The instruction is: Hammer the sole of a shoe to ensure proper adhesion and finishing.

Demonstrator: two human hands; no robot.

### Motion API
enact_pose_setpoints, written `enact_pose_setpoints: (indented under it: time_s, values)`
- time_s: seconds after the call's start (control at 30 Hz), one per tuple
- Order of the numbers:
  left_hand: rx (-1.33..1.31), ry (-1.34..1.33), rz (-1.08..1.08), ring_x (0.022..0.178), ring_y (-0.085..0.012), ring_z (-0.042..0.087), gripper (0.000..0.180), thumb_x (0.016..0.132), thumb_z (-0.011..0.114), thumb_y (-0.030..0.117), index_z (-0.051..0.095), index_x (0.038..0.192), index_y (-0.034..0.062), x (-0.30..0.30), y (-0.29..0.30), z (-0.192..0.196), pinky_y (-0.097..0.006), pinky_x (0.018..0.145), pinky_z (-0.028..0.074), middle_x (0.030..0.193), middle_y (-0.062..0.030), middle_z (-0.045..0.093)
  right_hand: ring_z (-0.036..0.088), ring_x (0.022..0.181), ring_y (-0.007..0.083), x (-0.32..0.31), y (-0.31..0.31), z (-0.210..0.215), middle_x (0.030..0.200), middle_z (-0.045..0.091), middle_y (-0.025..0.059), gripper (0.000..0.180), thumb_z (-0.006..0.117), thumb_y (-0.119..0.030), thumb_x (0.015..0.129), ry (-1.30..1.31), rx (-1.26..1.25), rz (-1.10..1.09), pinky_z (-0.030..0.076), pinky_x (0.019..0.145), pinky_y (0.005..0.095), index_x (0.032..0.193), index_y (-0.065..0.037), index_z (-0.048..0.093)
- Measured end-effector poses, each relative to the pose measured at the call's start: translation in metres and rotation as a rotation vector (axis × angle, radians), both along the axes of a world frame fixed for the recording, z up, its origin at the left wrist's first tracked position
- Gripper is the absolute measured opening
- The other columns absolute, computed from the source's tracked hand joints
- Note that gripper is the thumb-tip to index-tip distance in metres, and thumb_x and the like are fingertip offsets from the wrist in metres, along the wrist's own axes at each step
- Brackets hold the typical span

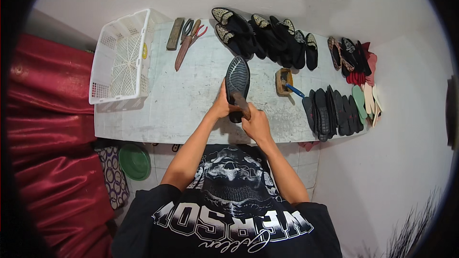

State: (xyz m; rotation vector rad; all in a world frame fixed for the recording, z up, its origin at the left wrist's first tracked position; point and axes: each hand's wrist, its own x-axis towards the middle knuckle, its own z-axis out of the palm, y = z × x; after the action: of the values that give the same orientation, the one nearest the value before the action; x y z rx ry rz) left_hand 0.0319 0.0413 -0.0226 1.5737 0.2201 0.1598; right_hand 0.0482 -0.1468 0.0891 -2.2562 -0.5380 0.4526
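Observation:
A black shoe (237,79) lies sole up on the grey worktable (191,105), its toe pointing away from me. My left hand (221,106) grips its heel end from the left side. My right hand (256,123) holds a brown wooden-handled tool (241,103) pressed against the heel part of the sole. Both hands meet at the near end of the shoe, close to the table's front edge.
A white plastic basket (122,57) stands at the table's left end. A sharpening block, scissors and a knife (184,50) lie at the back. Several black decorated shoes (263,38) line the back, soles (332,112) stack right, a glue pot with brush (284,82) between.

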Motion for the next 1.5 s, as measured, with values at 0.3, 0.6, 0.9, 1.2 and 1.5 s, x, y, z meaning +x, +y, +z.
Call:
enact_pose_setpoints:
  time_s: [0.3, 0.6, 0.9, 1.2, 1.5]
  values:
    - [0.121, 0.367, -0.078, 0.14, -0.0343, 0.054, 0.15, 0.057, 0.106, 0.026, 0.008, 0.17, 0.0103, -0.019, -0.005, 0.055, -0.044, 0.121, 0.042, 0.154, -0.0211, 0.053, 0.069, 0.084, 0.053, 0.038, -0.01, -0.003, 0.08, 0.07, 0.0281, 0.031, 0.071, -0.012, 0.081, -0.06, -0.025, 0.301, 0.055, 0.075, 0.0606, 0.109, -0.005, 0.059]
    - [0.134, 0.445, -0.124, 0.146, -0.03, 0.044, 0.142, 0.061, 0.104, 0.032, 0.014, 0.168, 0.0062, -0.05, -0.024, 0.024, -0.04, 0.124, 0.035, 0.158, -0.0192, 0.047, 0.069, 0.084, 0.0538, 0.07, -0.013, -0.001, 0.079, 0.069, 0.0296, 0.029, 0.069, -0.013, 0.082, -0.108, -0.054, 0.477, 0.054, 0.075, 0.062, 0.108, -0.006, 0.058]
    - [0.115, 0.431, -0.161, 0.147, -0.0294, 0.041, 0.143, 0.062, 0.104, 0.033, 0.012, 0.168, 0.0043, -0.057, -0.027, 0.024, -0.039, 0.124, 0.033, 0.158, -0.0182, 0.044, 0.068, 0.087, 0.0551, 0.085, -0.009, 0.002, 0.086, 0.07, 0.0313, 0.03, 0.066, -0.013, 0.082, -0.114, -0.014, 0.436, 0.054, 0.079, 0.0619, 0.11, -0.004, 0.06]
    - [0.04, 0.396, -0.182, 0.146, -0.0282, 0.039, 0.138, 0.066, 0.102, 0.034, 0.014, 0.167, 0.0035, -0.055, -0.025, 0.026, -0.04, 0.123, 0.034, 0.159, -0.0162, 0.039, 0.066, 0.091, 0.0561, 0.092, -0.007, 0.013, 0.087, 0.068, 0.033, 0.024, 0.064, -0.006, 0.083, -0.022, 0.019, 0.251, 0.05, 0.077, 0.0598, 0.105, 0.0, 0.061]
    - [0.058, 0.326, -0.207, 0.147, -0.0279, 0.039, 0.131, 0.072, 0.099, 0.035, 0.014, 0.167, 0.0049, -0.056, -0.026, 0.024, -0.04, 0.123, 0.034, 0.158, -0.0156, 0.039, 0.065, 0.089, 0.0565, 0.058, -0.019, 0.001, 0.084, 0.067, 0.0317, 0.024, 0.062, -0.005, 0.081, -0.039, 0.145, 0.07, 0.05, 0.074, 0.0588, 0.105, -0.002, 0.06]
